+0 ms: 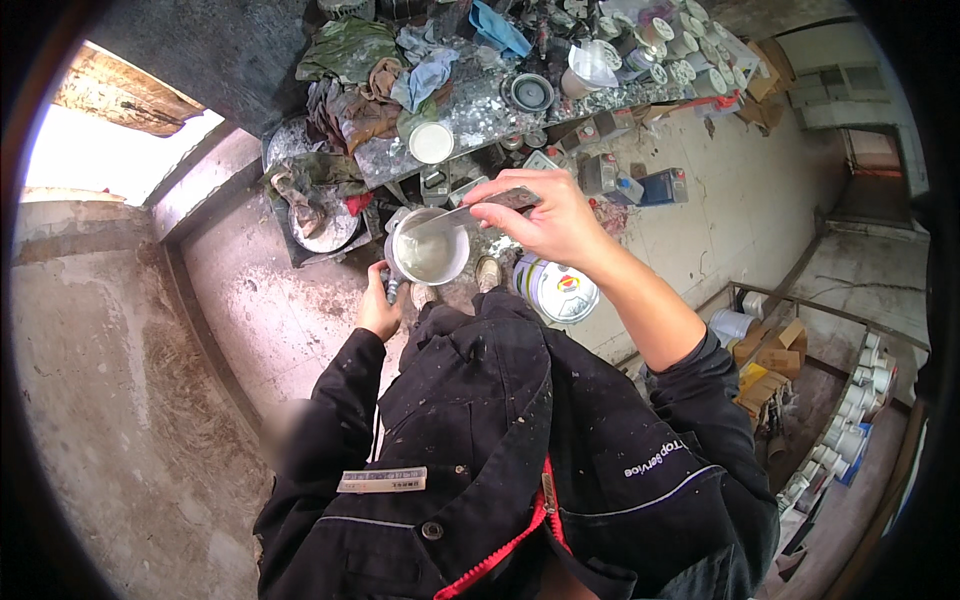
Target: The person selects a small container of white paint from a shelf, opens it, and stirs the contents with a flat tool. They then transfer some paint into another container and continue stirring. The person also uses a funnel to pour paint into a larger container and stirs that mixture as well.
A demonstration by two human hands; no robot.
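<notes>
A light metal pot [458, 262] with pale, whitish contents is held out in front of my body. My left hand [378, 308] is closed around a grey handle at the pot's left side. My right hand [548, 218] grips the dark end of a flat mixing blade [450, 216], which slants down to the left into the pot's opening. The blade's lower tip is hard to make out against the pale contents. Just beyond the pot, a round white lid [431, 143] sits at the near edge of the workbench.
The paint-spattered workbench [465, 128] carries crumpled rags [345, 50], a dark round tin [531, 93] and several white tubs [690, 45]. On the floor, a white bucket [560, 290] stands by my feet. Metal cans [600, 175] sit under the bench; shelving with containers [850, 410] is at right.
</notes>
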